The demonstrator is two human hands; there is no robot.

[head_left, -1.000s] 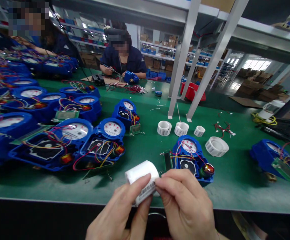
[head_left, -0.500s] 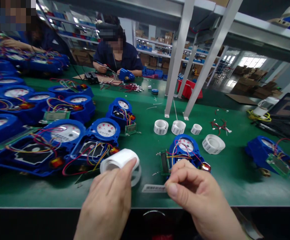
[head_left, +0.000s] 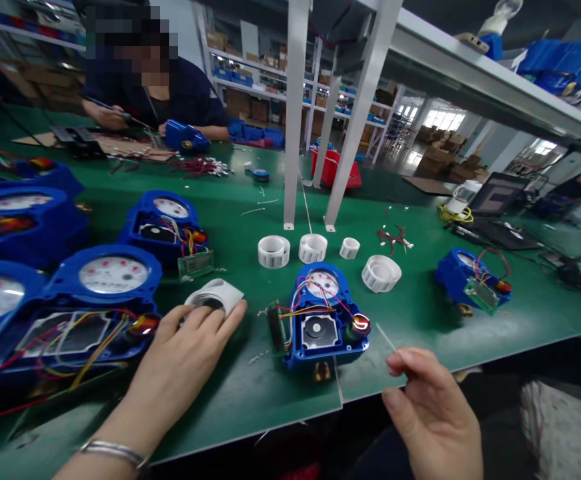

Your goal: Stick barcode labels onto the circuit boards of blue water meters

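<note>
My left hand [head_left: 193,350] is at the left of the table with its fingers closed on a white label roll [head_left: 225,293], which is at table height beside the meters. To the right, my right hand [head_left: 433,407] holds a thin barcode label [head_left: 386,337] at the index fingertip; the label is seen nearly edge-on and the thumb is apart from it. Between my hands stands a blue water meter [head_left: 327,313] with its lower housing uncovered, coloured wires showing and a small green circuit board [head_left: 276,327] hanging at its left side.
Several label rolls [head_left: 381,273] stand behind the meter. More blue meters [head_left: 113,273] crowd the left, and one meter [head_left: 470,280] sits at the right. Metal posts [head_left: 296,120] rise from the table. Across it, a person [head_left: 155,93] works on a blue part.
My left hand has lowered the label roll toward the table. My right hand has moved right with the label, away from the meter. The view has swung to the right.
</note>
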